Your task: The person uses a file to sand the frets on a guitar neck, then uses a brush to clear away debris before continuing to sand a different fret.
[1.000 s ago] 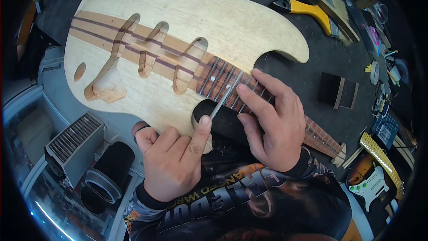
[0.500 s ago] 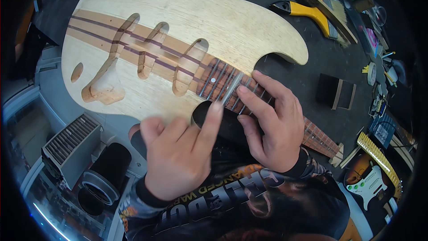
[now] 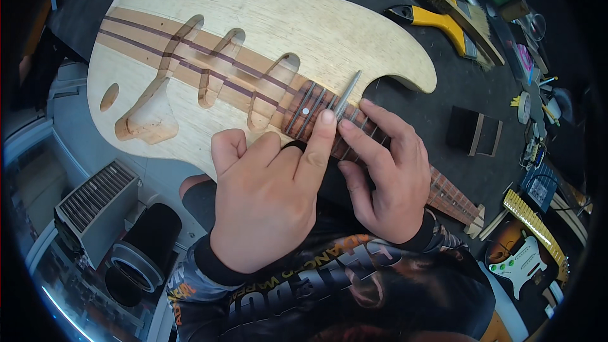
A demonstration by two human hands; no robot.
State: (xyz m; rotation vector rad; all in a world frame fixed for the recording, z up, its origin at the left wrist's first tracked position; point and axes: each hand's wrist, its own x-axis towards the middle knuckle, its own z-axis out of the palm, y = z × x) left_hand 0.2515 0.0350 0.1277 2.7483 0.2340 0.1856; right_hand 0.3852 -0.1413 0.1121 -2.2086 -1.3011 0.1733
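Pushed forward since the earlier frame, the tapered metal tool (image 3: 348, 95) held in my left hand (image 3: 269, 193) crosses the fretboard (image 3: 300, 120) beside my spread right hand (image 3: 394, 177); frets (image 3: 303, 102) seated, remaining work unclear.

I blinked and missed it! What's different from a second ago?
The left hand slid forward and to the right. The metal rod went with it, so its tip now pokes past the fretboard, over the guitar body. Nothing was visibly grabbed or let go. The right hand stayed at the fretboard.
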